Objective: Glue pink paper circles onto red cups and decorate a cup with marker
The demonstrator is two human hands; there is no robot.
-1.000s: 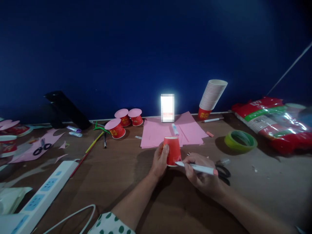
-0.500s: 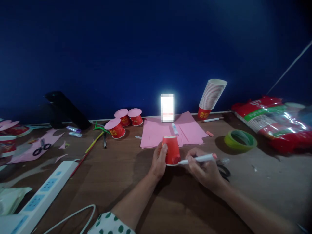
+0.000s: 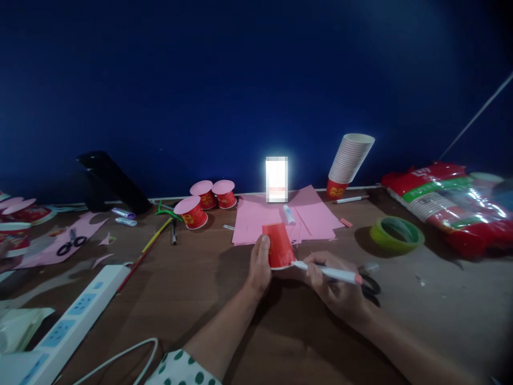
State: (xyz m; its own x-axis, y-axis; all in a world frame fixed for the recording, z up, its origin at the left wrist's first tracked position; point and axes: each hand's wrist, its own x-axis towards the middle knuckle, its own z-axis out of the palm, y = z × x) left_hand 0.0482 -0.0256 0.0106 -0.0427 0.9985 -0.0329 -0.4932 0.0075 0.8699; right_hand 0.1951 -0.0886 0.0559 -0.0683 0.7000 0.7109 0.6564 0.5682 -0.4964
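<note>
A red paper cup [image 3: 279,246], upside down and slightly tilted, is gripped on its left side by my left hand [image 3: 259,266]. My right hand [image 3: 332,280] is closed around a white marker [image 3: 336,274] with a reddish end. The marker's tip touches or nearly touches the cup's lower right, close to the rim, where faint marks show. Behind the cup lie pink paper sheets [image 3: 256,219] with a glue stick [image 3: 288,214] on them. Dark-handled scissors [image 3: 371,286] are partly hidden behind my right hand.
Cups topped with pink discs [image 3: 191,213] stand back left. Stacked cups [image 3: 350,160] lean back right, near green tape [image 3: 396,234] and a red package [image 3: 449,198]. A power strip [image 3: 76,315] and other scissors [image 3: 72,243] lie left. Another person's hand [image 3: 6,256] shows at the left edge.
The cup has tilted and shifted slightly left in my left hand. The marker has turned so its back end sits lower. A person's hand has appeared at the left edge.
</note>
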